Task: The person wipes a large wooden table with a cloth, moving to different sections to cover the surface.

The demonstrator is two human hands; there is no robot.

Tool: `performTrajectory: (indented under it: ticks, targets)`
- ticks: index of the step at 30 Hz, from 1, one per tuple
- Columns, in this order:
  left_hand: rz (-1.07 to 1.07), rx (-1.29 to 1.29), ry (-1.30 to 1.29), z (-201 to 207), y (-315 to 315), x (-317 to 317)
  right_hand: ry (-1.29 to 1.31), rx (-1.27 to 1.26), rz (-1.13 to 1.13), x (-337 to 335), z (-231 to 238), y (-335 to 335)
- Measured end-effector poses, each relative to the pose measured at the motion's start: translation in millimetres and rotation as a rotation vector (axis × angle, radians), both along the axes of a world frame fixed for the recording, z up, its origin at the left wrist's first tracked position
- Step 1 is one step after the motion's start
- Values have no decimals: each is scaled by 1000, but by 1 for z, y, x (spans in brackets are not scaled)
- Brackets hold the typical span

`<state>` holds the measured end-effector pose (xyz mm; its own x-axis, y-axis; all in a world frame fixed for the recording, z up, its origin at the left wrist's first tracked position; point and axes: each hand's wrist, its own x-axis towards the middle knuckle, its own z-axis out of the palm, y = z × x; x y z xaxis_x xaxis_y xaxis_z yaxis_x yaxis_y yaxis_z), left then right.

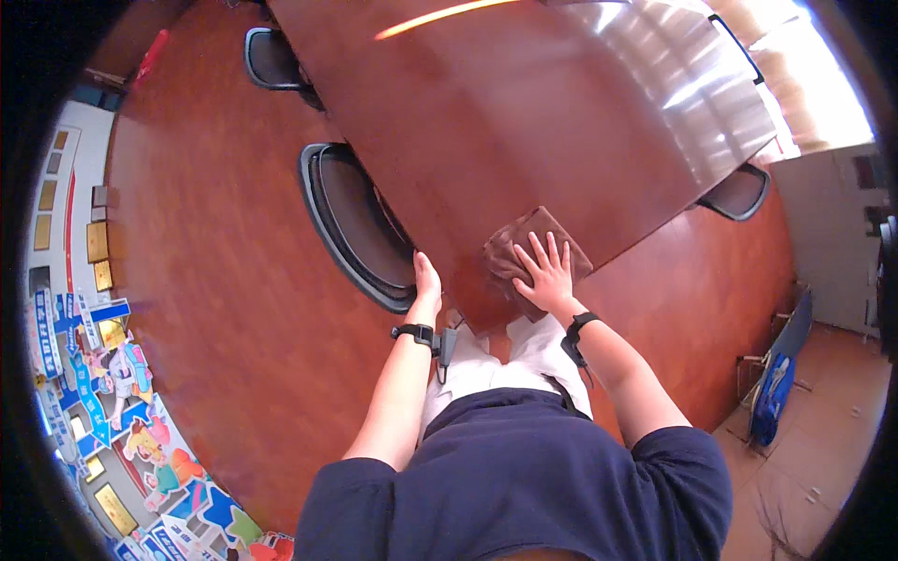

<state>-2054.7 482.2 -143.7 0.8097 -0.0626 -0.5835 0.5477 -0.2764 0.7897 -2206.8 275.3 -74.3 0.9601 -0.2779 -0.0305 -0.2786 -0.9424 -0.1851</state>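
My right hand [550, 274] lies flat with its fingers spread on a brown cloth [543, 226], pressing it onto the dark, glossy table [449, 140] near the table's near corner. The cloth is partly rumpled under the palm. By the table's left edge is my left hand [427, 280], its fingers stretched out together and nothing seen in it. It is right beside the backrest of a black chair [351, 224]; whether it touches the table edge I cannot tell. Both wrists wear black straps, the left one with a small grey device [447, 346].
Another chair [273, 58] stands farther along the left side, and one more chair [739, 192] at the right edge. Colourful cut-out signs [140, 449] and plaques line the left. A blue folded item [773, 400] leans at the far right. Light reflects off the tabletop.
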Motion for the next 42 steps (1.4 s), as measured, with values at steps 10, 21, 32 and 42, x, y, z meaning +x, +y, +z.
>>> performTrajectory:
  ticks: [10,21,32,42]
  targets:
    - [150,55,-194,-30,4,-21,-58,-130,243,229,14,-84]
    - [264,339,-188,37,-10,-21,-126,-252,464,487,6,-104]
    - [275,409,-279,40,-15,-13,-140,-285,300,529,-1,-90]
    - [264,495,-325,43,-31,-9,-140,-148,471,327,3,-57]
